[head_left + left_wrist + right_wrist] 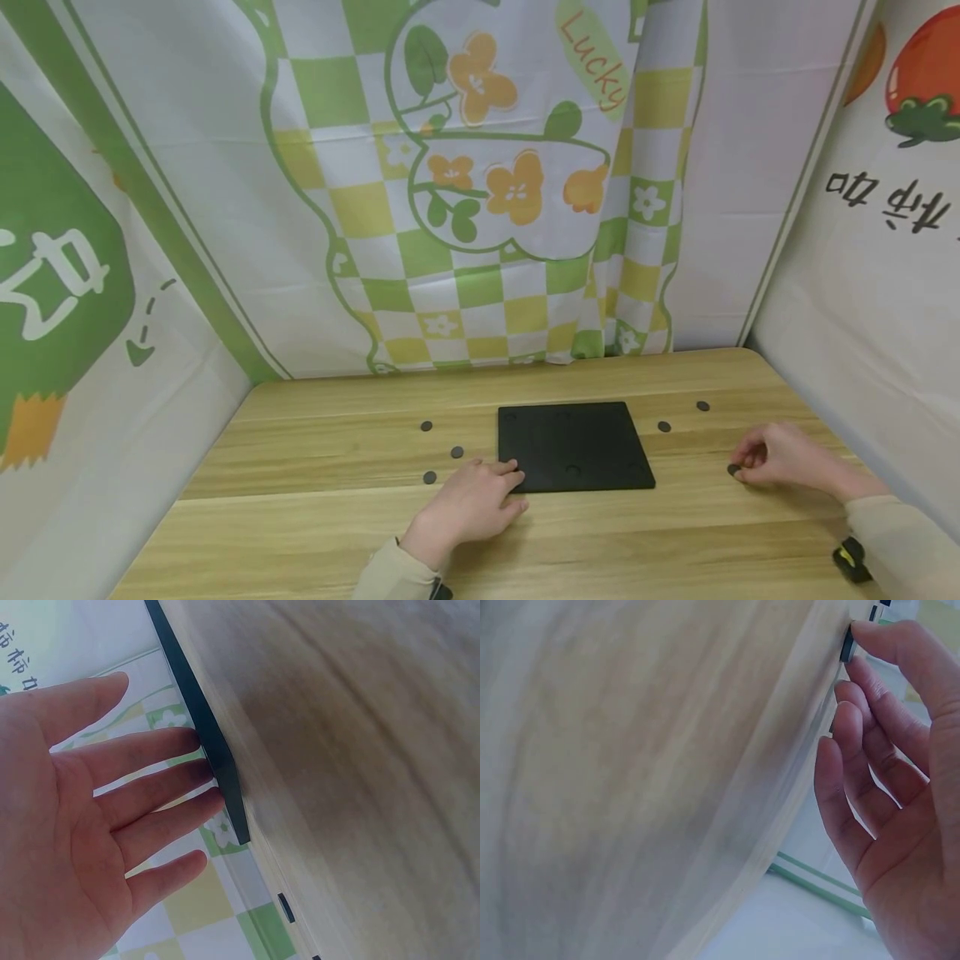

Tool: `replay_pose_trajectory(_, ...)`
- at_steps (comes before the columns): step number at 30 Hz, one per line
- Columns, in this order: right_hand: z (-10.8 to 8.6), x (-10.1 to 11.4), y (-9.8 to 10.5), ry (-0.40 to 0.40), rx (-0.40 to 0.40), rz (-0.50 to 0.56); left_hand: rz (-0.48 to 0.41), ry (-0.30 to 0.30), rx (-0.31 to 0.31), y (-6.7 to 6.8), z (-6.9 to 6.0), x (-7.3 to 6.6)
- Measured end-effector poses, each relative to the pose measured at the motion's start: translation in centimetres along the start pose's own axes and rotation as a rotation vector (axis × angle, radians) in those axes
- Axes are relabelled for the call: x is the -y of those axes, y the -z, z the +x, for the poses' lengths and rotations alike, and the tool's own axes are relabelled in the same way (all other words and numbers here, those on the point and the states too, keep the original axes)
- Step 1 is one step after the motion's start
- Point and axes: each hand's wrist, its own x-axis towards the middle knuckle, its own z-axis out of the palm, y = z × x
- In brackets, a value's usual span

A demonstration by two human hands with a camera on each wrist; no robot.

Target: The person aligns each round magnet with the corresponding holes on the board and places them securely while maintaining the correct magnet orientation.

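A thin black rectangular board (577, 446) with faint round marks lies on the wooden table. My left hand (474, 504) rests its fingertips on the board's near left corner. In the left wrist view the fingers of the left hand (112, 802) are fairly straight and touch the board's edge (214, 746). Out to the right, my right hand (787, 460) pinches a small black disc (734, 470) at the tabletop. The right wrist view shows the disc (847, 645) between thumb and forefinger of the right hand (900, 765), with the other fingers bent.
Left of the board lie three more black discs, one of them the nearest disc (430, 477). Right of it are two discs, the farther disc (702, 406) near the back. Printed cloth (480, 308) hangs behind the wooden table (300, 467) and along both sides.
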Motion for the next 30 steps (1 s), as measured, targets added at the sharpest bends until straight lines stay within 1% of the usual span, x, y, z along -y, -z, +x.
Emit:
replay_pose_trajectory(2,-0.1,-0.2,-0.1,0.02,-0.011,0.0,0.0,0.0,0.001,0.0,0.0,0.0)
replay_pose_trajectory(5,-0.1,-0.3,-0.1,0.03,-0.008,0.007,0.001,-0.003,-0.001,0.0,0.0,0.0)
replay_pose_trajectory(9,-0.2,-0.4,-0.2,0.028,-0.007,0.009,0.003,-0.011,-0.004,0.0,-0.1,0.0)
replay_pose_trajectory(13,-0.2,-0.3,-0.2,0.025,-0.028,-0.017,0.004,-0.013,-0.01,-0.1,-0.1,0.1)
replay_pose_trajectory(17,0.1,0.0,-0.2,0.012,-0.042,-0.038,0.003,-0.007,-0.008,-0.1,-0.1,0.1)
replay_pose_trajectory(22,0.7,0.5,-0.3,0.015,-0.051,-0.05,0.003,-0.007,-0.007,0.0,-0.1,0.1)
replay_pose_trajectory(26,1.2,0.8,-0.5,0.031,-0.053,-0.055,0.002,-0.005,-0.005,0.0,-0.1,0.0)
replay_pose_trajectory(30,1.6,1.2,-0.7,0.069,-0.075,-0.049,0.001,-0.003,-0.002,0.0,-0.1,0.0)
